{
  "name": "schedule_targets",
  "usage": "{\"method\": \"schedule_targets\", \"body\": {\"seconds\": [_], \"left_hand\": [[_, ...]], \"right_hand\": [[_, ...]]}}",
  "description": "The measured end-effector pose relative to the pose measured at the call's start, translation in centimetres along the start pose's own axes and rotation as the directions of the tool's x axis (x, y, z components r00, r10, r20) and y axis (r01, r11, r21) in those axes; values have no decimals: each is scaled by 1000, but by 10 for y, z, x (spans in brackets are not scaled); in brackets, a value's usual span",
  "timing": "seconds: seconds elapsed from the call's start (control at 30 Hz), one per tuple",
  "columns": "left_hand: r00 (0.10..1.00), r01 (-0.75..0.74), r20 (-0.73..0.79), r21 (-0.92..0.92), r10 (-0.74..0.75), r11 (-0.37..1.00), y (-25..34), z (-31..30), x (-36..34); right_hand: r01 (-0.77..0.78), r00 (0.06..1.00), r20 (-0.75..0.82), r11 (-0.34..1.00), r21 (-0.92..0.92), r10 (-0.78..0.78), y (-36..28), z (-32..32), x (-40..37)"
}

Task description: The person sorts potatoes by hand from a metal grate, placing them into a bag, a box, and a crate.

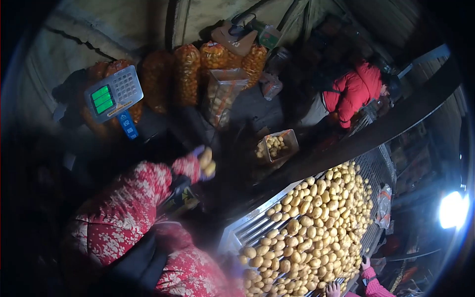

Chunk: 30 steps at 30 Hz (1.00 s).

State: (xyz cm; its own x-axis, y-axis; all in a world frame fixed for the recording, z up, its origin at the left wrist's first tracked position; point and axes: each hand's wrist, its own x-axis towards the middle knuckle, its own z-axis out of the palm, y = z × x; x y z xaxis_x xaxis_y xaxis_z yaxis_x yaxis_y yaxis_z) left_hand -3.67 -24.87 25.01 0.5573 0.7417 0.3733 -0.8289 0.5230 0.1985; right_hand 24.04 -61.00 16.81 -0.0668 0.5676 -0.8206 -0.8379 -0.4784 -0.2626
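Note:
My left hand, in a purple glove below a red floral sleeve, is closed around potatoes; two of them show. It is out over a dark area left of the sorting table. My right hand, smeared by motion, is beside the near left end of the large potato pile, and its fingers do not show clearly. The pile lies on a slatted metal sorting table with a pale metal edge.
A scale display glows green at upper left. Filled net sacks and a clear bag of potatoes stand behind. A potato box sits beyond the table. One person in red bends over; another's pink sleeves reach the pile.

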Motion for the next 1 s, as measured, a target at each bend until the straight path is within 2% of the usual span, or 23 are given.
{"method": "schedule_targets", "body": {"seconds": [0.03, 0.07, 0.1, 0.13, 0.17, 0.23, 0.37, 0.47, 0.53, 0.6, 0.63, 0.67, 0.7, 0.73, 0.8, 0.83, 0.87, 0.9, 0.93, 0.97, 1.0], "left_hand": [[992, -33, -115, 161, 52, 986, 14, -20, 25], [936, -2, -327, 365, 130, 931, 19, -37, 49], [849, 106, -474, 586, 233, 803, 20, -55, 72], [761, 254, -564, 714, 321, 652, 18, -72, 93], [684, 412, -611, 775, 399, 480, 12, -87, 108], [601, 588, -647, 756, 469, 288, -5, -117, 127], [586, 667, -652, 725, 481, 170, -51, -141, 141], [645, 630, -624, 761, 441, 155, -100, -143, 133], [705, 563, -588, 804, 396, 190, -141, -142, 120], [761, 471, -543, 838, 355, 274, -190, -138, 103], [762, 449, -547, 832, 348, 326, -213, -131, 96], [752, 437, -563, 815, 343, 380, -231, -111, 92], [713, 468, -615, 775, 336, 425, -244, -94, 88], [672, 494, -664, 731, 327, 470, -255, -71, 85], [754, 572, -583, 809, 303, 136, -260, -48, 75], [791, 573, -540, 819, 289, -37, -262, -37, 71], [766, 610, -538, 782, 352, -132, -278, -58, 61], [792, 610, -587, 773, 169, -176, -269, -35, 60], [836, 545, -478, 781, 270, -305, -277, -53, 53], [854, 497, -391, 807, 342, -318, -284, -73, 48], [858, 507, -396, 752, 326, -421, -274, -68, 53]], "right_hand": [[-18, 988, 155, 998, 64, 8, 9, -51, 33], [12, 991, 130, 999, 30, -16, 6, -43, 28], [41, 995, 91, 999, -12, -40, 3, -34, 28], [68, 996, 66, 996, -57, -65, -4, -21, 25], [89, 995, 52, 991, -101, -84, -8, -11, 24], [129, 992, 34, 971, -202, -125, -11, 1, 23], [176, 981, -8, 905, -387, -194, -11, 13, 22], [204, 970, -11, 833, -514, -244, -10, 11, 17], [257, 951, 26, 740, -622, -308, -6, 7, 14], [365, 896, 138, 522, -771, -422, -1, -3, 13], [464, 811, 298, 244, -851, -503, 2, -11, 12], [518, 692, 475, -86, -851, -543, 4, -20, 12], [515, 581, 609, -335, -789, -540, 5, -31, 14], [496, 492, 689, -480, -724, -532, 11, -49, 20], [426, 506, 657, -501, -754, -559, -6, 15, -40], [546, 584, 513, -163, -822, -629, 10, 5, -32], [587, 576, 461, -51, -808, -675, 19, 5, -24], [629, 566, 406, 57, -775, -718, 29, 3, -16], [605, 488, 436, -68, -793, -756, 28, 5, -19], [646, 666, 272, 355, -676, -694, 24, -2, -22], [557, 824, 179, 711, -429, -538, 22, 2, -23]]}}
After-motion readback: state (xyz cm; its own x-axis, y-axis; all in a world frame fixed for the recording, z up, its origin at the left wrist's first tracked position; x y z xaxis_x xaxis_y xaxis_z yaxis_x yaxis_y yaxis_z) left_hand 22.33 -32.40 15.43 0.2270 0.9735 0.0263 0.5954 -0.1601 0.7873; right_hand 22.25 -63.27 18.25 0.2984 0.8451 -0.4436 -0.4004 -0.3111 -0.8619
